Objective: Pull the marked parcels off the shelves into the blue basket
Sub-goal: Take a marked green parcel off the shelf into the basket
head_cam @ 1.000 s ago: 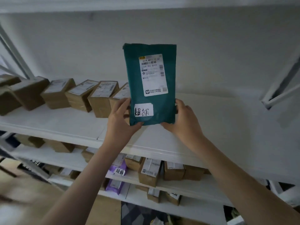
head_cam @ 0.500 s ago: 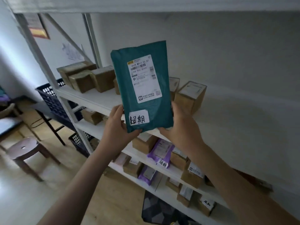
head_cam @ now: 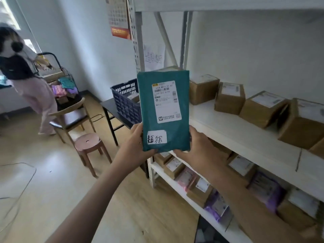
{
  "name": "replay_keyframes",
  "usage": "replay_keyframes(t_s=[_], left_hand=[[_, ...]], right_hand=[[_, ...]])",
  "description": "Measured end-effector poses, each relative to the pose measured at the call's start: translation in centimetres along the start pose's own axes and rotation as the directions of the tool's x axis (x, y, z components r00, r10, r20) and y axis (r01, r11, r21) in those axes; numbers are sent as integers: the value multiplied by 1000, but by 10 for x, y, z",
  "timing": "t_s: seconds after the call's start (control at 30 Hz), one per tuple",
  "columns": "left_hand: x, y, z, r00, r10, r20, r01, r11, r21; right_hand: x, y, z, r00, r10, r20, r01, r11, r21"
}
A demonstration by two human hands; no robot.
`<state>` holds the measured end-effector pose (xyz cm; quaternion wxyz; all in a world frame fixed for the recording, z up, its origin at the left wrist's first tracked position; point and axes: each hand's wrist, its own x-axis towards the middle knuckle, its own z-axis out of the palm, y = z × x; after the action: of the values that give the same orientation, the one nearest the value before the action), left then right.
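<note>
- I'm looking at a small parcel storeroom: white metal shelving (head_cam: 245, 130) lined with labelled cardboard boxes (head_cam: 229, 98).
- Wooden floor (head_cam: 52, 181), chair (head_cam: 70, 116), stool (head_cam: 88, 142).

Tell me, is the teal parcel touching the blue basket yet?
Apart. The head view shows the teal parcel held up by both hands, left hand and right hand, in front of the blue basket, which sits on the black table behind.
</note>
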<state>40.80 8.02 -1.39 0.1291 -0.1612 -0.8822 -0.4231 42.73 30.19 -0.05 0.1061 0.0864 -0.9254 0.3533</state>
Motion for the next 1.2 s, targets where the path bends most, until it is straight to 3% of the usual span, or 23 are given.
replay_keyframes(t_s=[0.27,0.5,0.67,0.8,1.03,1.2], left_hand=[[63,-140,-68,992,-128,-8,128,992,24],[159,-275,-125,969,-246,-18,246,969,21],[235,-347,-171,972,-236,-11,236,964,121],[299,-421,-199,968,-248,49,244,967,74],[448,-542,-207,973,-90,211,77,995,69],[546,-587,-173,908,-4,419,-6,1000,23]], right_hand=[[123,-41,119,993,-31,114,25,998,55],[272,-63,240,985,-37,170,39,999,-5],[373,-85,311,979,8,204,-12,1000,20],[447,-94,364,982,44,186,-48,999,14],[568,-85,438,969,241,47,-242,970,-2],[619,-65,456,886,461,-51,-463,886,-31]])
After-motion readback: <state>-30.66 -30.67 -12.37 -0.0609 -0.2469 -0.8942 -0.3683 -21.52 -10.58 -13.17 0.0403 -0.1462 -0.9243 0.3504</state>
